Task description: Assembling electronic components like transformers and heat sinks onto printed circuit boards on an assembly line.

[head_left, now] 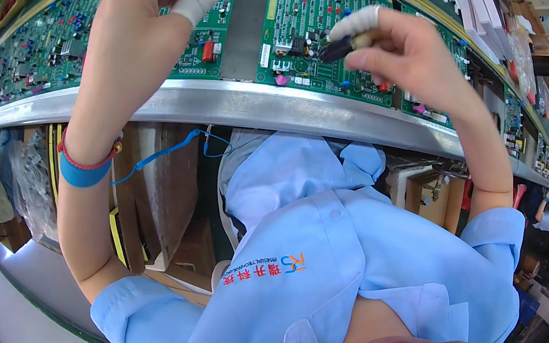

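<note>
**Component in hand, not yet seated on the board**

The right hand [413, 51] pinches a small dark cylindrical component [336, 49] between a white-cotted fingertip and thumb, holding it just above the green printed circuit board [308, 17] at about one o'clock in the view. The component hangs clear of the board, so by my judgement it is picked up but not yet placed. The left hand [143, 6], at eleven o'clock, reaches over a second green circuit board [42, 43]; its fingers run off the top edge, so I cannot tell whether they pinch anything. Both boards already carry many parts. A blue wrist strap [84, 173] with coiled cord circles the left wrist, above the curved metal tabletop edge [265, 105].
</note>
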Motion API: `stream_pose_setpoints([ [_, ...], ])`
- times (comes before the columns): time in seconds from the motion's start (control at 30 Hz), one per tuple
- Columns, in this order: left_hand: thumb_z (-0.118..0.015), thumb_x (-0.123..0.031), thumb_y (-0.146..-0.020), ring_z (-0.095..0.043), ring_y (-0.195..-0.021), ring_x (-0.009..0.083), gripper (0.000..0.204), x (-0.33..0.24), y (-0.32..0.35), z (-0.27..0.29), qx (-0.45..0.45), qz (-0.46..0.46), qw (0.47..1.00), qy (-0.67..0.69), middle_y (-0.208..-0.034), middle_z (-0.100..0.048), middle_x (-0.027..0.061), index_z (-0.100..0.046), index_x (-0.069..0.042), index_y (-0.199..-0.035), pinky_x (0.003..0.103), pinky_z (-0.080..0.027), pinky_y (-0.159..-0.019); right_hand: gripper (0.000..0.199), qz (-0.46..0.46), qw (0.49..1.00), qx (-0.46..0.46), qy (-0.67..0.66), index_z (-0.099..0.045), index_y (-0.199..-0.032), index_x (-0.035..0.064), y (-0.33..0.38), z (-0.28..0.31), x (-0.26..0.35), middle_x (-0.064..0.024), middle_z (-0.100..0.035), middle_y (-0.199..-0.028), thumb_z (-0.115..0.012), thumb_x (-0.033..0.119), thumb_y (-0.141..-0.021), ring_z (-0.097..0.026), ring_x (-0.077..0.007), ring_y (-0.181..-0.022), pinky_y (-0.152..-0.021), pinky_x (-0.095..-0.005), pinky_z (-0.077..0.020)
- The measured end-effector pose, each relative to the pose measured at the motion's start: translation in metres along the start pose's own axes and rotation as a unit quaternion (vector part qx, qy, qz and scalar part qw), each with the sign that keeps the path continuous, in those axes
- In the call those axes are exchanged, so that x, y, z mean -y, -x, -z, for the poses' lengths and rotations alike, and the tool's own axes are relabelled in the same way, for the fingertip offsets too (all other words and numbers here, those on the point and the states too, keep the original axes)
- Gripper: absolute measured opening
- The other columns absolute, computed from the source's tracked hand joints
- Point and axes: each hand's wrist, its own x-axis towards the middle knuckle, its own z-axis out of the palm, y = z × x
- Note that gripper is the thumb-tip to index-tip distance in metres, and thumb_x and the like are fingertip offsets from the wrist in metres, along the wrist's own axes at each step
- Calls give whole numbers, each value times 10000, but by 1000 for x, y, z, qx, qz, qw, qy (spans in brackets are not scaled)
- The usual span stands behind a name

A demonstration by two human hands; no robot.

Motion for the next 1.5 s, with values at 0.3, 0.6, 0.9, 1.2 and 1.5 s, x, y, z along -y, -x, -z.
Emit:
stream_pose_setpoints([
  [0.3,-706,-55,-809,-629,-735,147,180,20,-1,-5,4,5,997,-77,-894,-688,113,-684,20,-971,278,-509,-680,194,208,914,-73,342,-648,-915,61,-9,-36,-21,-55,-613,-794,-699,183,-773,-629,-243,-668,-502,-355,-469],
  [0.6,-716,-69,-792,-639,-781,169,200,25,-3,-10,17,38,996,-84,-906,-682,126,-678,9,-972,301,-498,-729,203,237,887,-77,388,-637,-875,45,-11,-41,-21,-63,-578,-733,-707,191,-753,-625,-224,-633,-488,-347,-467],
  [0.9,-695,-60,-778,-606,-924,216,141,37,3,-35,59,-196,971,-119,-927,-656,56,-692,-61,-919,327,-427,-877,305,239,889,-137,366,-657,-913,91,-5,-24,-21,-53,-630,-751,-738,318,-725,-634,-207,-626,-498,-335,-474],
  [1.2,-669,-87,-752,-432,-1236,347,101,25,-8,-99,9,-462,856,-231,-1178,-545,137,-645,-75,-849,572,-170,-1050,250,58,954,-243,165,-692,-1010,91,68,8,-52,-23,-619,-705,-743,135,-769,-482,-101,-507,-481,-240,-370],
  [1.5,-680,-136,-759,-357,-1302,367,82,10,0,-104,165,-242,900,-324,-1240,-507,137,-658,-112,-834,549,-134,-1088,218,36,951,-292,91,-694,-1048,47,114,16,-88,-14,-679,-807,-694,93,-835,-524,-24,-592,-510,-156,-363],
])
